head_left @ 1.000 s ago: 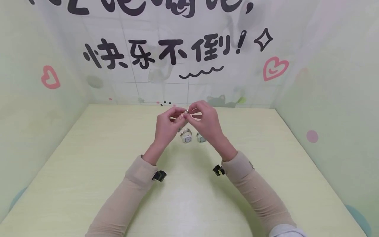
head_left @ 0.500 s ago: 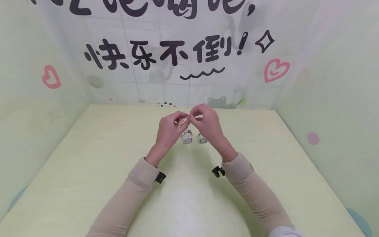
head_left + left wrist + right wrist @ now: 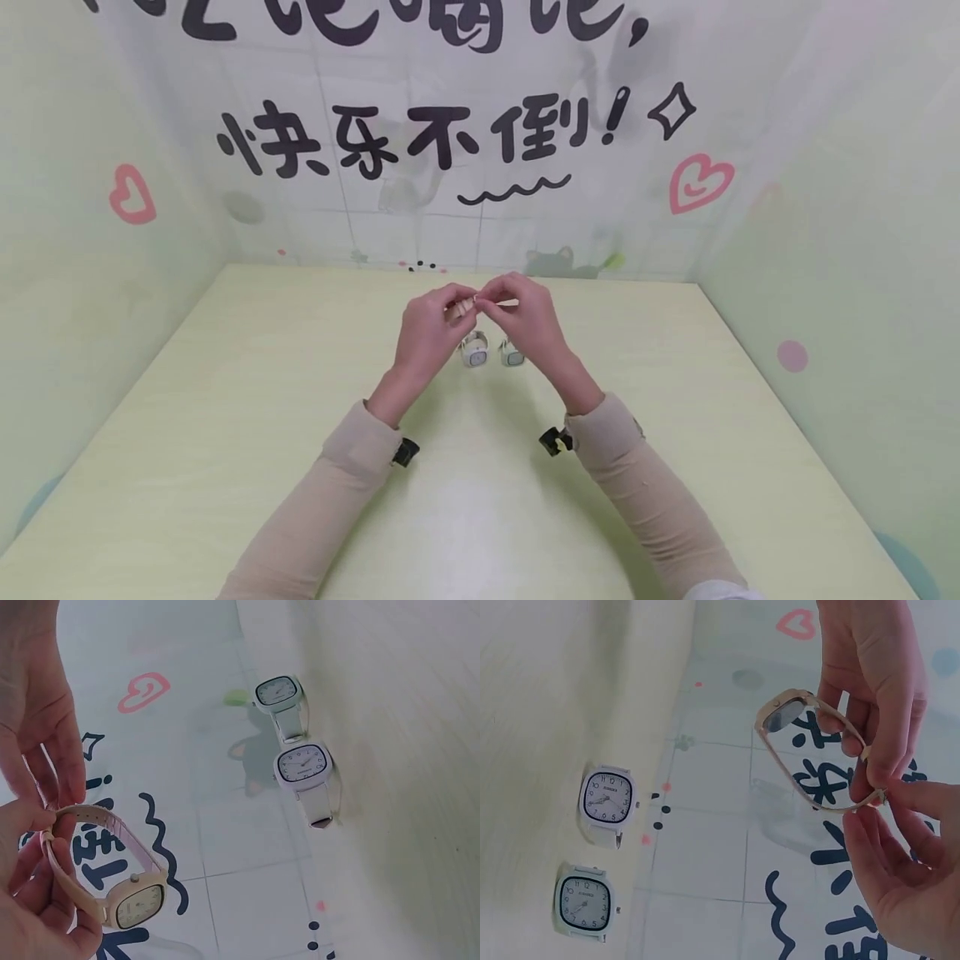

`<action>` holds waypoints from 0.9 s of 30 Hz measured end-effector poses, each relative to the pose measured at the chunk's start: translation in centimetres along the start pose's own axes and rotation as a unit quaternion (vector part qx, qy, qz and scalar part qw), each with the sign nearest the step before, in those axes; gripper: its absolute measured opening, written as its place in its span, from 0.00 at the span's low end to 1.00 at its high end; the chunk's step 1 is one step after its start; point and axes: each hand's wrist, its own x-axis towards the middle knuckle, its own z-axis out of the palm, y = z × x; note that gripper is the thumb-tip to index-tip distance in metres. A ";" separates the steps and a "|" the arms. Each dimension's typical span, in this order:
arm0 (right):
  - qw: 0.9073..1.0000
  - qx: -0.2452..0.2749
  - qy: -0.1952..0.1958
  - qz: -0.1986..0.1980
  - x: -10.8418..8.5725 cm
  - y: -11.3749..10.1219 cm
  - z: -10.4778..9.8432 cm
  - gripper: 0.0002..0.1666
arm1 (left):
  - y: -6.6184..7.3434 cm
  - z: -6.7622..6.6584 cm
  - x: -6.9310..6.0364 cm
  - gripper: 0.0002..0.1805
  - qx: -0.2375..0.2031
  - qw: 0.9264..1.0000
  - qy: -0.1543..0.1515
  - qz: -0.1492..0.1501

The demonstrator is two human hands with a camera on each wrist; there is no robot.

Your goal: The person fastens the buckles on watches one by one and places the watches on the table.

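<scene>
A beige wristwatch [image 3: 139, 904] is held up off the table, its strap bent into a loop. My left hand [image 3: 432, 329] grips the strap, fingers curled round it, with the watch case hanging free in the left wrist view. At the strap's buckle end, my right hand [image 3: 528, 317] pinches between thumb and fingers, and the fingertips of both hands meet there. Fingers partly hide the buckle. Below the hands, a white wristwatch [image 3: 476, 357] and a pale green wristwatch [image 3: 513, 357] stand side by side on the table, straps looped and dials toward me.
The light wooden table [image 3: 465, 500] reaches back to a printed curtain [image 3: 300, 225] with black lettering. Similar pale walls [image 3: 825, 250] close it in left and right. Small black cameras [image 3: 405, 452] sit at both wrists.
Both hands have come slightly lower in the head view. A shiny bit seen between the fingertips a second ago is now mostly covered. The two watches on the table stay put.
</scene>
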 end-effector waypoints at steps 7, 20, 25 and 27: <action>0.998 0.036 -0.046 0.014 0.0 1.6 -0.3 0.13 | 0.0 -0.4 -0.2 0.11 -0.108 0.993 0.007 -0.047; 0.998 0.063 -0.022 0.005 -0.4 1.2 0.1 0.12 | 0.0 -0.9 -0.1 0.10 -0.127 0.989 -0.014 -0.073; 0.999 0.044 -0.010 -0.015 -0.7 0.7 0.1 0.12 | 0.0 -0.8 -0.3 0.11 -0.076 0.995 -0.023 -0.058; 0.999 0.019 0.000 -0.043 -0.7 0.3 0.1 0.11 | 0.0 -0.8 -0.3 0.11 -0.036 0.998 -0.024 -0.041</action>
